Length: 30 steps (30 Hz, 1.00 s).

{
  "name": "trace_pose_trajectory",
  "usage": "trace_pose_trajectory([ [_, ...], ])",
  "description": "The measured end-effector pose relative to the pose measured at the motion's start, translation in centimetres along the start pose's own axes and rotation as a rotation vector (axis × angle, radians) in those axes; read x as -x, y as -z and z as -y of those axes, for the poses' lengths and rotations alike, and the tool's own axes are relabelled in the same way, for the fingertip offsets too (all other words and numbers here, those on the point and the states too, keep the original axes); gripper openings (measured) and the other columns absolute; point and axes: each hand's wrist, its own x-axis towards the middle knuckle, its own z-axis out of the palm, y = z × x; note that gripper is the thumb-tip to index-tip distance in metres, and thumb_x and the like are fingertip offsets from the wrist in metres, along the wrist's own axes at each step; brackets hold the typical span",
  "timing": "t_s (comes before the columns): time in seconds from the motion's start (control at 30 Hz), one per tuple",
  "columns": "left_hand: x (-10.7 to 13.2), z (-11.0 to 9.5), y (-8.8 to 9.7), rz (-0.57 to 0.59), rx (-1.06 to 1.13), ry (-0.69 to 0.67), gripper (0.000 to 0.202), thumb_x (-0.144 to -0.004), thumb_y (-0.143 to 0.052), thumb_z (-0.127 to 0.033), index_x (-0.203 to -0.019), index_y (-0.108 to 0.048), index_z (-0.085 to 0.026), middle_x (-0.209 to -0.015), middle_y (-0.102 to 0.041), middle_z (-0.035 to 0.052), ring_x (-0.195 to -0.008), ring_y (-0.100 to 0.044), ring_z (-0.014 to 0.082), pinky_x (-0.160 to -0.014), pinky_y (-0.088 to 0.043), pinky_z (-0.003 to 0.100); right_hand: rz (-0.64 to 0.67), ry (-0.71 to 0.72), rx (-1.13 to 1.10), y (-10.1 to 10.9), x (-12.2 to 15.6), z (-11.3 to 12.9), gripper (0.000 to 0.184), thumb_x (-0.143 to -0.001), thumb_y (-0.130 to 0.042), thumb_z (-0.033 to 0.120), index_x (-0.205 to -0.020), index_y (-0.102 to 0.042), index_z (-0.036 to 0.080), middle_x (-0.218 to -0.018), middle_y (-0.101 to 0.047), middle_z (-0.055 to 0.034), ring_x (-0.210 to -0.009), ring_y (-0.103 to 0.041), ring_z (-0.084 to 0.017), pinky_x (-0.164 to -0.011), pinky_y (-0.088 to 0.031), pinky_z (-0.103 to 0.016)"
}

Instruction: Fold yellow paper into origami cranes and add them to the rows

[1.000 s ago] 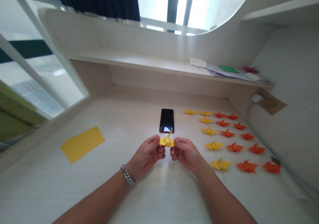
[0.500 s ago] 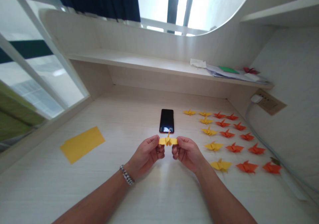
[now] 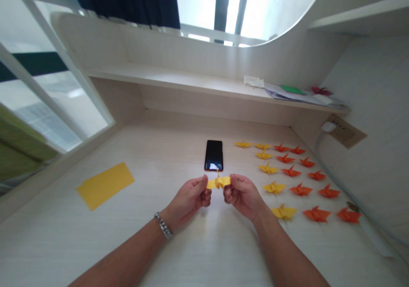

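Above the middle of the desk I hold a small yellow paper crane (image 3: 218, 182) by its two wings. My left hand (image 3: 189, 199), with a metal bracelet on the wrist, pinches the left wing. My right hand (image 3: 243, 194) pinches the right wing. The crane's neck points up between my thumbs. Just beyond it a black phone (image 3: 214, 155) lies flat on the desk.
Rows of finished yellow cranes (image 3: 274, 187) and orange cranes (image 3: 300, 189) lie at the right. A yellow paper sheet (image 3: 105, 184) lies at the left. A back shelf holds papers (image 3: 287, 93). A wall socket (image 3: 343, 130) with a cable is at the right.
My hands have drawn the crane's wings out flat and shifted slightly right. The crane now sits spread between my fingertips.
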Motion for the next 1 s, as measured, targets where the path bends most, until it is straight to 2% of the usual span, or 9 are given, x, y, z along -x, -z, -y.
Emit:
trace_pose_trajectory([
  [0.17,0.0,-0.1,0.3,0.031,0.038,-0.055,0.029,-0.081,-0.059,-0.040,-0.072,-0.054,-0.013,-0.060,-0.053,-0.0001,-0.055,-0.047,0.0085,-0.056,-0.039,0.023,-0.013,-0.035,0.083,0.1,-0.1,0.0,0.026,-0.075,-0.069,0.036,-0.074,-0.060,0.011,-0.057,-0.063,-0.0030,-0.045,-0.054,-0.008,-0.046,-0.042,-0.019],
  [0.4,-0.1,-0.3,0.4,0.030,0.048,-0.138,0.031,-0.074,-0.068,-0.039,-0.067,-0.052,-0.013,-0.057,-0.052,-0.0006,-0.051,-0.044,0.0074,-0.051,-0.035,0.021,-0.162,0.000,0.192,0.4,-0.6,-0.1,0.030,-0.071,-0.072,0.039,-0.068,-0.055,0.014,-0.054,-0.059,0.0005,-0.043,-0.047,-0.007,-0.044,-0.036,-0.019],
  [0.47,-0.2,-0.3,0.5,-0.008,0.035,-0.138,0.032,-0.073,-0.068,-0.040,-0.067,-0.052,-0.013,-0.058,-0.053,-0.0005,-0.051,-0.044,0.0072,-0.051,-0.035,0.021,-0.293,0.088,0.294,0.4,-0.8,0.0,0.032,-0.070,-0.071,0.042,-0.066,-0.054,0.015,-0.054,-0.057,0.0010,-0.043,-0.044,-0.007,-0.042,-0.033,-0.019],
  [0.57,-0.4,-0.1,0.6,-0.081,-0.005,-0.139,0.034,-0.074,-0.066,-0.042,-0.067,-0.052,-0.013,-0.058,-0.053,-0.0006,-0.051,-0.044,0.0070,-0.051,-0.035,0.020,-0.523,0.403,0.581,0.0,-0.6,0.1,0.030,-0.073,-0.067,0.043,-0.065,-0.056,0.016,-0.055,-0.054,0.0016,-0.046,-0.043,-0.008,-0.043,-0.033,-0.021],
  [0.6,-0.5,0.0,0.7,-0.098,-0.025,-0.142,0.034,-0.075,-0.066,-0.043,-0.067,-0.052,-0.012,-0.058,-0.053,-0.0006,-0.051,-0.044,0.0070,-0.051,-0.035,0.020,-0.548,0.510,0.691,-0.3,-0.4,0.0,0.027,-0.075,-0.066,0.041,-0.067,-0.058,0.016,-0.057,-0.054,0.0016,-0.048,-0.044,-0.009,-0.045,-0.034,-0.021],
  [0.67,-0.6,0.2,0.8,-0.116,-0.070,-0.150,0.034,-0.075,-0.065,-0.043,-0.066,-0.053,-0.012,-0.058,-0.053,-0.0007,-0.051,-0.044,0.0070,-0.051,-0.035,0.020,-0.500,0.623,0.844,-1.0,0.1,-0.2,0.020,-0.076,-0.066,0.036,-0.078,-0.061,0.017,-0.064,-0.058,0.0003,-0.055,-0.049,-0.011,-0.051,-0.039,-0.023],
  [0.73,-0.7,0.3,0.8,-0.115,-0.122,-0.159,0.033,-0.075,-0.065,-0.042,-0.066,-0.054,-0.012,-0.058,-0.053,-0.0006,-0.051,-0.043,0.0071,-0.051,-0.035,0.020,-0.421,0.646,0.994,-1.6,0.5,-0.7,0.020,-0.074,-0.067,0.033,-0.085,-0.063,0.017,-0.070,-0.061,-0.0008,-0.057,-0.051,-0.012,-0.053,-0.042,-0.024],
  [0.8,-0.7,0.5,0.9,-0.100,-0.179,-0.174,0.034,-0.075,-0.065,-0.042,-0.064,-0.054,-0.012,-0.058,-0.053,-0.0002,-0.052,-0.043,0.0073,-0.051,-0.034,0.020,-0.378,0.645,1.091,-2.0,0.6,-1.1,0.018,-0.075,-0.066,0.032,-0.084,-0.063,0.017,-0.071,-0.062,-0.0013,-0.057,-0.052,-0.012,-0.054,-0.042,-0.024],
  [1.0,-0.7,0.4,0.9,-0.031,-0.402,-0.157,0.031,-0.079,-0.060,-0.041,-0.070,-0.061,-0.011,-0.069,-0.060,0.0052,-0.058,-0.046,0.0098,-0.053,-0.035,0.021,-0.457,0.633,1.176,-1.7,0.3,-1.2,0.017,-0.082,-0.057,0.032,-0.078,-0.063,0.017,-0.072,-0.065,-0.0024,-0.061,-0.056,-0.013,-0.057,-0.044,-0.024],
])
